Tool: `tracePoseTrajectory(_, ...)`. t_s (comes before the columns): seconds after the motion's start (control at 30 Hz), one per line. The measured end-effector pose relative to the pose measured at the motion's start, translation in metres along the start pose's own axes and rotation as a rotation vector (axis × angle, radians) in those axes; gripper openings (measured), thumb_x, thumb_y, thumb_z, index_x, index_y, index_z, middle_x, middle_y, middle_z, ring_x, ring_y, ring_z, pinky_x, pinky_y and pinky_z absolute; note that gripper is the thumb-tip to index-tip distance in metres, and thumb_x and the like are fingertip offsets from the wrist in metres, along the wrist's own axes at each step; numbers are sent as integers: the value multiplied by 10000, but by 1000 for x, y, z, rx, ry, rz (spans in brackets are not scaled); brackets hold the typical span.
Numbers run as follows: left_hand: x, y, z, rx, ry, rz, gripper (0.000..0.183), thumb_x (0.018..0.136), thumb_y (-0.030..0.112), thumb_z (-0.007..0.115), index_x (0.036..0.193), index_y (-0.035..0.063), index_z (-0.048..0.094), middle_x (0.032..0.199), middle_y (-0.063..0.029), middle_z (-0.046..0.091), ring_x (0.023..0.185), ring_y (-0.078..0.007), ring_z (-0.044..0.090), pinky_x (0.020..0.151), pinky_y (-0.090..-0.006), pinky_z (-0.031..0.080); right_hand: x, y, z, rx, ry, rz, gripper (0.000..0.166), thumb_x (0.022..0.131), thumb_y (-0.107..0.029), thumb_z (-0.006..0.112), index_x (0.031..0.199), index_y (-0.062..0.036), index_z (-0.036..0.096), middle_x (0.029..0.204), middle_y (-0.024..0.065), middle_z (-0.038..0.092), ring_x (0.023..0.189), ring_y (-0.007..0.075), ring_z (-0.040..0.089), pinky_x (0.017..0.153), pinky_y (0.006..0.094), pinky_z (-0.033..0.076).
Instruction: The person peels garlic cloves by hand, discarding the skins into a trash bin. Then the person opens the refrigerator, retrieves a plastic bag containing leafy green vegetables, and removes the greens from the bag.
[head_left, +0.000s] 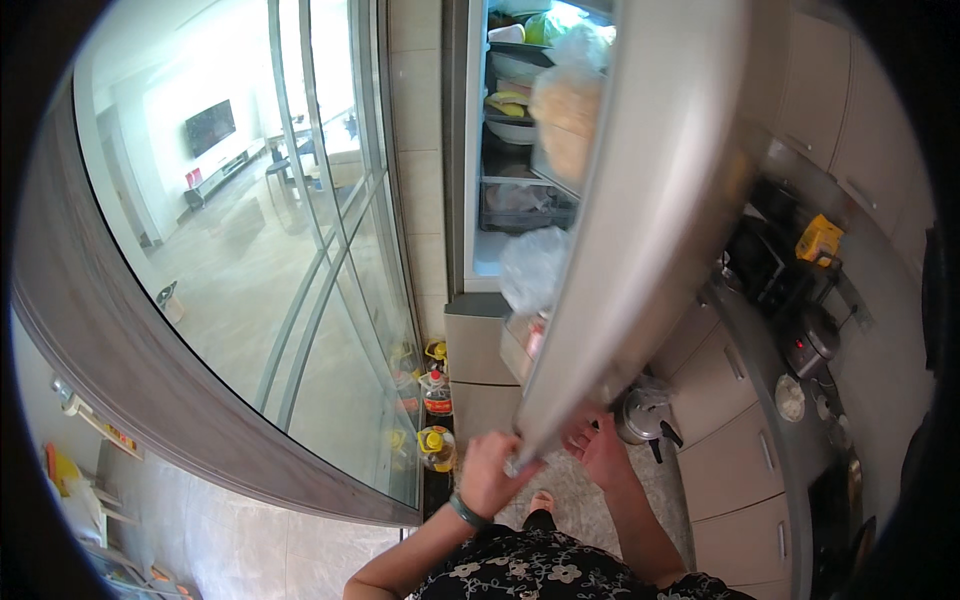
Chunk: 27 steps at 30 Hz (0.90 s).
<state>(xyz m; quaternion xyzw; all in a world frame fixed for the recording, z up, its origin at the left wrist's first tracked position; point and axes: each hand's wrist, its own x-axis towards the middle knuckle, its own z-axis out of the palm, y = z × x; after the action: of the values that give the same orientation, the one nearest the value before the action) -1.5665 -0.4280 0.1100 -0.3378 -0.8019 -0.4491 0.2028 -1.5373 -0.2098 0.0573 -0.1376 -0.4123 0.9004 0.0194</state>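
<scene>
A refrigerator door (645, 187) stands open in front of me, blurred and seen nearly edge-on. My left hand (489, 472), with a bracelet at the wrist, grips the door's near corner between fingers and thumb. On the door's outer side is my right hand (598, 450), its fingers apart and blurred close to the panel; whether they touch it is unclear. Inside the refrigerator compartment (480, 247) are bowls, bananas (510, 103) and a drawer (517, 206). A bag of tan food (566, 112) and a clear plastic bag (534, 266) sit in the door's inner shelves.
Several oil bottles (436, 394) line the floor by the glass sliding door (322, 262) at left. A pressure cooker (643, 416) stands on the floor at right, before the cabinets (735, 457). The counter holds a rice cooker (814, 345) and a bowl of white food (790, 397).
</scene>
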Motion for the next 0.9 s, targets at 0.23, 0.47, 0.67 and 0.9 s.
tracePoseTrajectory(0.23,-24,29,25,-581,-411,113,231,733,183,681,891,91,540,758,-70,565,730,-235,561,659,-336,424,-63,-20,-40,296,80,-299,571,848,-485,475,1272,-116,373,1235,88,453,1131,257,435,941,413,340)
tracePoseTrajectory(0.47,-11,27,56,-677,-518,-70,161,802,138,600,928,54,546,783,-103,587,714,-248,574,616,-321,461,-134,-34,-111,412,257,-507,564,850,-473,476,1273,-115,372,1239,89,450,1128,257,437,939,416,342)
tracePoseTrajectory(0.67,13,25,95,-688,-573,-131,225,801,145,610,1000,61,545,826,-114,601,719,-248,589,606,-323,468,-179,-40,-174,473,399,-618,559,851,-463,478,1273,-113,370,1242,89,447,1126,257,438,936,418,344)
tracePoseTrajectory(0.9,159,1,117,-334,-243,171,238,784,99,607,993,31,516,906,-120,577,830,-283,569,728,-318,455,-172,-56,-243,523,463,-631,553,852,-451,479,1274,-112,369,1246,89,444,1123,257,440,934,421,346)
